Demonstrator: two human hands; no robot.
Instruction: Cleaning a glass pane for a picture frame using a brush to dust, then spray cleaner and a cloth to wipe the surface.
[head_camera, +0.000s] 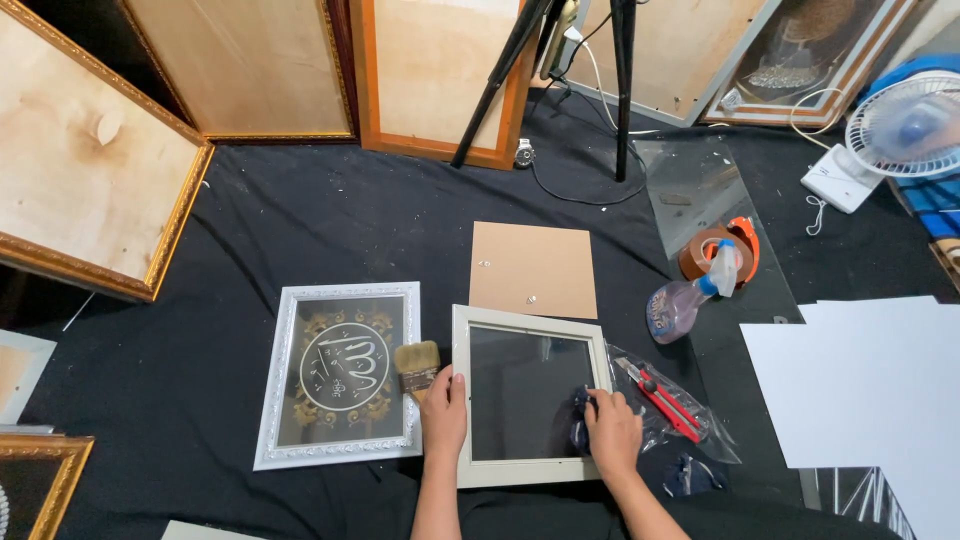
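Left hand (444, 412) flat on frame (528, 318) edge | right hand (612, 432) fingers clamped on cloth (581, 405)

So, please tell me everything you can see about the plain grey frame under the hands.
The plain grey frame is square, with a flat pale border around a dark glass-like pane. It lies flat on the black cloth. The left hand rests on its left edge; the right hand presses a dark cloth at its right side.

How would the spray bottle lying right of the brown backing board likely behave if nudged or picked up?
The spray bottle lies on its side on a glass sheet, so a nudge would probably make it slide or roll. It looks like thin clear plastic, likely light. The trigger head against the tape dispenser may stop it rolling far.
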